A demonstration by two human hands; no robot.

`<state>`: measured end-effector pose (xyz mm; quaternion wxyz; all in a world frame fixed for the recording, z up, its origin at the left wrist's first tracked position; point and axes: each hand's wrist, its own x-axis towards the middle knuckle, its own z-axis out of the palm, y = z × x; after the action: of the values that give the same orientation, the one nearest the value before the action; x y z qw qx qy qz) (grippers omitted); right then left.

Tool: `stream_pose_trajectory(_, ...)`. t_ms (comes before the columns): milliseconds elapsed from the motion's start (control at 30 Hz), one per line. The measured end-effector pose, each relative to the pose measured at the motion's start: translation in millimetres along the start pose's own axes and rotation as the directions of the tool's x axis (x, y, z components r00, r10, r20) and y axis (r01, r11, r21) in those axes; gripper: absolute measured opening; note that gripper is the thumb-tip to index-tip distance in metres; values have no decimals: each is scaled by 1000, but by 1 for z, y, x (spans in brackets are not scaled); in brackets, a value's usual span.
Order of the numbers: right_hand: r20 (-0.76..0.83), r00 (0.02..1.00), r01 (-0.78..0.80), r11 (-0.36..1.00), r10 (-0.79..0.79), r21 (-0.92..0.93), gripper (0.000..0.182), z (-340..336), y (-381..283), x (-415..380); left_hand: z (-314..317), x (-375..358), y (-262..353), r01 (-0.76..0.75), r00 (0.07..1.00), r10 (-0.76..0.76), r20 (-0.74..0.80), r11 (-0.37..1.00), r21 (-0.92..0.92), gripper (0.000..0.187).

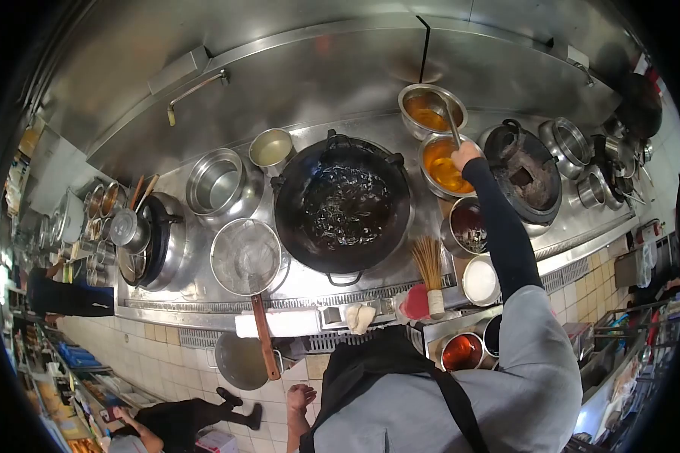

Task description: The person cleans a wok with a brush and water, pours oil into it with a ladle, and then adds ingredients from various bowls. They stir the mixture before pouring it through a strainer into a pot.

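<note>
My right hand is closed around the handle of a metal ladle. The ladle reaches into the rear steel bowl of amber liquid. Below my right wrist is a second steel bowl, also with amber liquid. My left hand hangs low by my body with its fingers loosely bent and nothing visible in it. Nearest to it is the wooden handle of a mesh strainer, which lies at the counter's front. A large black wok of dark, shiny liquid stands before me.
Steel pots stand left of the wok. A bamboo brush leans at the front edge, beside a white-filled container. A sooty burner is at right. Another person is behind at lower left; a wall tap juts out.
</note>
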<state>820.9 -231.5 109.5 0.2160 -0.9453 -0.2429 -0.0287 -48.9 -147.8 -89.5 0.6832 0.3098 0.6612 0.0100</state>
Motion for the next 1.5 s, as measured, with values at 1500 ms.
stream_pose_trajectory(1500,777,607,-607,534,-165,588,20,-53,-183,-279,-57,13,-97,-162,978,63,201,832,530,15)
